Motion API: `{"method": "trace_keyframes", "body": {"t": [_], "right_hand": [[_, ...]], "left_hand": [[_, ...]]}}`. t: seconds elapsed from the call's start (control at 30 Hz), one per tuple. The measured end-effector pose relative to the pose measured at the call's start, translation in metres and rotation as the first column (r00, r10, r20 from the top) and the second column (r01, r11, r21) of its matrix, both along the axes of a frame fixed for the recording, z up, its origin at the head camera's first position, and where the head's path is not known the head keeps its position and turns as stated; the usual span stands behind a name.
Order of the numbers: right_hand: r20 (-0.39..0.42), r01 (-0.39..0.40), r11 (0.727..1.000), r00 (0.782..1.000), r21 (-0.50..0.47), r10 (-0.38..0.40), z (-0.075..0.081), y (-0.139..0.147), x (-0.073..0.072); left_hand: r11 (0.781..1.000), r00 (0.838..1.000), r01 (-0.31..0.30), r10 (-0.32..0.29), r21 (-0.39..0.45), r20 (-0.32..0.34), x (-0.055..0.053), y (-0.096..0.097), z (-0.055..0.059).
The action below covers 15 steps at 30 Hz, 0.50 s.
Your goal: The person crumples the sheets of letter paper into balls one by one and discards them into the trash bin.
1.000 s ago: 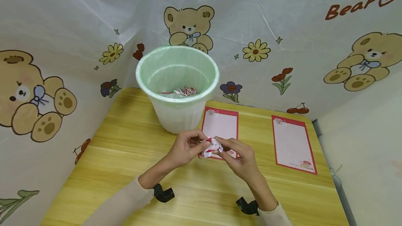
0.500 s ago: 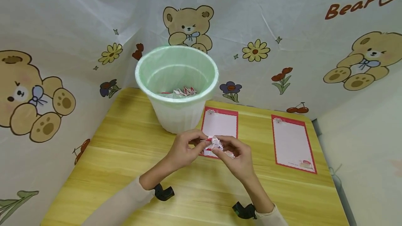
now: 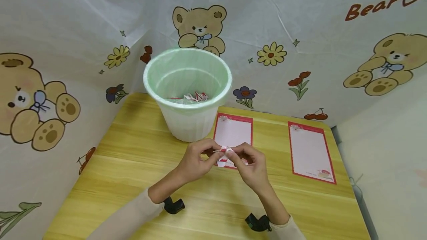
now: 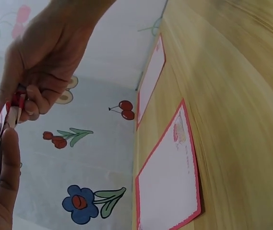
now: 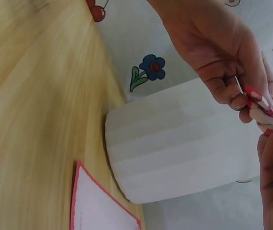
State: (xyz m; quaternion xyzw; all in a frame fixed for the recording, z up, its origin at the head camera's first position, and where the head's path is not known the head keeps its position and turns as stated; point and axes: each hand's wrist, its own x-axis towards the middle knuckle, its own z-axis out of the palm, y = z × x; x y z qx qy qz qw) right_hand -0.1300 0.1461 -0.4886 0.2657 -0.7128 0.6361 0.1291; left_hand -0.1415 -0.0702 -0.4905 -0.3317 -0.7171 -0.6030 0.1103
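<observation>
My left hand [image 3: 197, 161] and right hand [image 3: 252, 164] meet in the head view over a sheet lying on the table. Between them they pinch a small crumpled piece of white and red paper [image 3: 223, 155], thumbs on the near side. The fingers hide much of it. In the left wrist view the folded paper [image 4: 12, 114] sits at the left edge, its red border showing. The right wrist view has the same paper [image 5: 261, 108] at the right edge, in both hands' fingertips.
A pale green bin [image 3: 187, 121] stands behind the hands with crumpled paper scraps [image 3: 197, 97] inside. One red-bordered sheet [image 3: 233, 130] lies partly beneath the hands, another sheet [image 3: 312, 155] farther right. A bear-print cloth [image 3: 247, 21] hangs behind the wooden table [image 3: 133, 173].
The right hand has shifted slightly left, closer to the left hand. The crumpled paper has turned and is squeezed smaller, with more of it covered by fingers.
</observation>
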Motion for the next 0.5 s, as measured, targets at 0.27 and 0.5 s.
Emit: {"method": "trace_keyframes", "body": {"t": [0.27, 0.5], "right_hand": [[0.014, -0.1, 0.987, 0.995, -0.128, 0.103, 0.001, 0.012, -0.004], [0.011, -0.235, 0.943, 0.969, -0.235, 0.245, 0.001, 0.013, -0.003]], "left_hand": [[0.921, 0.868, 0.267, -0.358, 0.284, 0.343, 0.0, -0.015, 0.002], [0.808, 0.692, 0.364, -0.567, 0.463, 0.446, -0.003, -0.015, -0.003]]}}
